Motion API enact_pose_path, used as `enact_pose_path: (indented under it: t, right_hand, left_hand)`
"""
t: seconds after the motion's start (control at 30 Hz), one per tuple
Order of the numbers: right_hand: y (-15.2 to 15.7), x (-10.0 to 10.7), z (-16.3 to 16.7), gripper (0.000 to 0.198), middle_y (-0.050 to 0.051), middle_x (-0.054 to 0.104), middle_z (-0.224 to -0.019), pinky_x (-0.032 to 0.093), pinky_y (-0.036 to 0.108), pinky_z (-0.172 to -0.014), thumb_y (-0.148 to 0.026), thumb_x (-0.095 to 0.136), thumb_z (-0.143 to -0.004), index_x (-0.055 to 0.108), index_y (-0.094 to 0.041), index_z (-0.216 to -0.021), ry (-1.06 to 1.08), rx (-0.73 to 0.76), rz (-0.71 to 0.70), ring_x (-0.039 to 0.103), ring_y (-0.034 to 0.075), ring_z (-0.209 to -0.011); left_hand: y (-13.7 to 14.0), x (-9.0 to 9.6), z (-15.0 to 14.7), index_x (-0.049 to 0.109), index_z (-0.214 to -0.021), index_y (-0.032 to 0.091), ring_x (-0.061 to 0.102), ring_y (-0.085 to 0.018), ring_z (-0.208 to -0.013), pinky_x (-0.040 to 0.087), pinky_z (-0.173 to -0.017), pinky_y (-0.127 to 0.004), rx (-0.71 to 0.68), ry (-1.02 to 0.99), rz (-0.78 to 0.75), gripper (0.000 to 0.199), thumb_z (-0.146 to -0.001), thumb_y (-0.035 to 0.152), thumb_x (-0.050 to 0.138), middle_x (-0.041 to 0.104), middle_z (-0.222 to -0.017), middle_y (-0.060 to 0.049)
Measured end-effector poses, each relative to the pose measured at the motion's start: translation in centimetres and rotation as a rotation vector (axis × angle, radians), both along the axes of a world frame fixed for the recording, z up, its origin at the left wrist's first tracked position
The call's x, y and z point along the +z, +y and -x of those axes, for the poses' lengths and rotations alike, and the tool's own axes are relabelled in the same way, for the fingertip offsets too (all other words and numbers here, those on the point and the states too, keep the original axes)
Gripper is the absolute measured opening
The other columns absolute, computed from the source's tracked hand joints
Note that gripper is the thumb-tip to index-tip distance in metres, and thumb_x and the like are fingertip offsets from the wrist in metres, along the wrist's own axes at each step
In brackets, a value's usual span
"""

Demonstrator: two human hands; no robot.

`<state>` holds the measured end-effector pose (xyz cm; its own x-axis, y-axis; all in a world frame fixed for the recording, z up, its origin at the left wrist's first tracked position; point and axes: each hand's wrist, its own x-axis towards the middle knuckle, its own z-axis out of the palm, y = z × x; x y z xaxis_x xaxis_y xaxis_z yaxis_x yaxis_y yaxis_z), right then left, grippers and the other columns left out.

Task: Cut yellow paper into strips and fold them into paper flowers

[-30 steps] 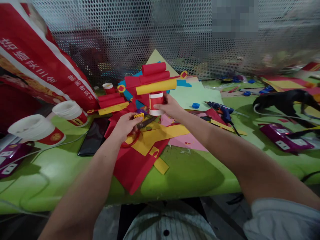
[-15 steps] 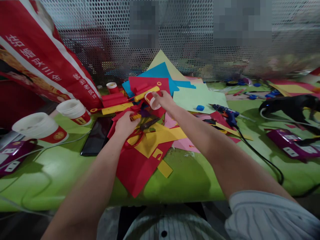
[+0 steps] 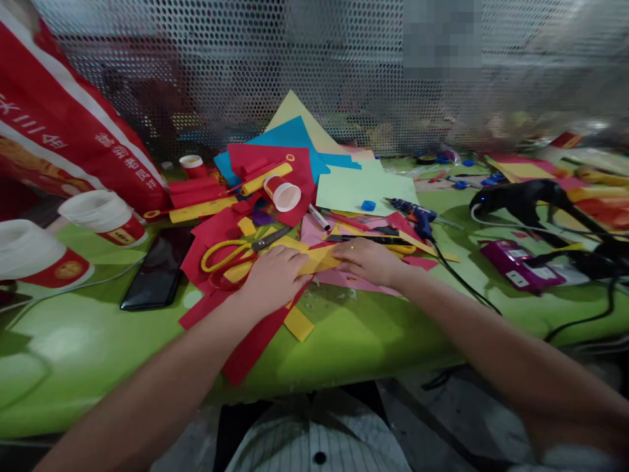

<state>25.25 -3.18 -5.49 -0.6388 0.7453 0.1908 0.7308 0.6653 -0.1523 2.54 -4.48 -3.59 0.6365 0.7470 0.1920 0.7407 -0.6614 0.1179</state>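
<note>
- Red paper (image 3: 260, 344) at the near edge of the green table (image 3: 354, 347).
- Left hand (image 3: 275, 278) palm down, fingers bent, on a yellow paper strip (image 3: 318, 259); right hand (image 3: 369, 261) touching its other end; cannot tell whether either pinches.
- Scissors (image 3: 268, 240) just beyond the left hand.
- Tilted paper cup (image 3: 286, 196) farther back.

The left hand (image 3: 278, 274) and right hand (image 3: 366, 260) both touch a yellow paper strip (image 3: 319, 259), with scissors (image 3: 259, 245) near the left.
</note>
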Motion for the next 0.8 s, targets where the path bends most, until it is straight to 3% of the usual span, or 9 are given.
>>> enact_pose_path:
  t: [0.17, 0.27, 0.4, 0.57, 0.67, 0.8]
  right_hand:
    - [-0.3, -0.5, 0.4, 0.02, 0.009, 0.07, -0.082, 0.039, 0.036, -0.087, -0.014, 0.048, -0.082, 0.068, -0.019, -0.084, -0.068, 0.017, -0.135, 0.062, 0.021, -0.081]
    - [-1.1, -0.5, 0.2, 0.021, 0.008, 0.069, -0.077, 0.039, 0.035, -0.082, -0.012, 0.046, -0.083, 0.067, -0.017, -0.084, -0.105, -0.022, -0.192, 0.061, 0.021, -0.077]
    - [-2.1, -0.6, -0.1, 0.017, 0.008, 0.069, -0.078, 0.041, 0.032, -0.073, -0.017, 0.048, -0.083, 0.066, -0.017, -0.084, -0.134, -0.026, -0.201, 0.061, 0.021, -0.078]
    - [-2.0, -0.6, -0.7, 0.021, 0.009, 0.07, -0.09, 0.044, 0.032, -0.07, -0.024, 0.048, -0.084, 0.067, -0.019, -0.092, -0.028, -0.046, -0.089, 0.062, 0.022, -0.083]
    - [-1.3, -0.7, -1.2, 0.022, 0.008, 0.07, -0.082, 0.044, 0.031, -0.066, -0.024, 0.047, -0.083, 0.068, -0.019, -0.084, 0.092, -0.139, 0.023, 0.062, 0.022, -0.077]
    - [-0.9, -0.6, -1.3, 0.019, 0.005, 0.068, -0.074, 0.041, 0.027, -0.057, -0.025, 0.05, -0.082, 0.066, -0.019, -0.074, 0.271, -0.323, 0.17, 0.06, 0.018, -0.067]
  left_hand:
    - [0.2, -0.7, -0.3, 0.063, -0.104, 0.014, 0.056, -0.025, -0.096, 0.043, -0.084, -0.037, 0.017, 0.099, 0.037, 0.031, -0.086, 0.034, 0.048, 0.066, -0.101, -0.011]
    - [0.2, -0.5, -0.1, 0.063, -0.105, 0.014, 0.056, -0.026, -0.094, 0.043, -0.082, -0.037, -0.009, 0.145, -0.001, 0.031, -0.084, 0.034, 0.052, 0.066, -0.098, -0.011]
    - [-0.5, -0.4, -0.3, 0.068, -0.089, 0.016, 0.056, -0.023, -0.085, 0.042, -0.074, -0.035, -0.077, 0.184, -0.014, 0.019, -0.085, 0.02, 0.05, 0.066, -0.085, -0.008]
    - [-0.4, -0.3, -0.1, 0.067, -0.078, 0.015, 0.056, -0.02, -0.078, 0.043, -0.07, -0.031, -0.015, 0.079, 0.126, 0.023, -0.086, 0.02, 0.046, 0.064, -0.081, -0.007]
    - [0.3, 0.1, 0.3, 0.065, -0.073, 0.016, 0.057, -0.018, -0.074, 0.042, -0.066, -0.029, 0.111, 0.009, 0.25, 0.024, -0.086, 0.028, 0.048, 0.062, -0.077, -0.005]
    - [0.7, 0.8, 0.3, 0.062, -0.07, 0.017, 0.057, -0.018, -0.068, 0.038, -0.059, -0.029, 0.255, 0.058, 0.325, 0.034, -0.089, 0.035, 0.039, 0.06, -0.071, -0.004]
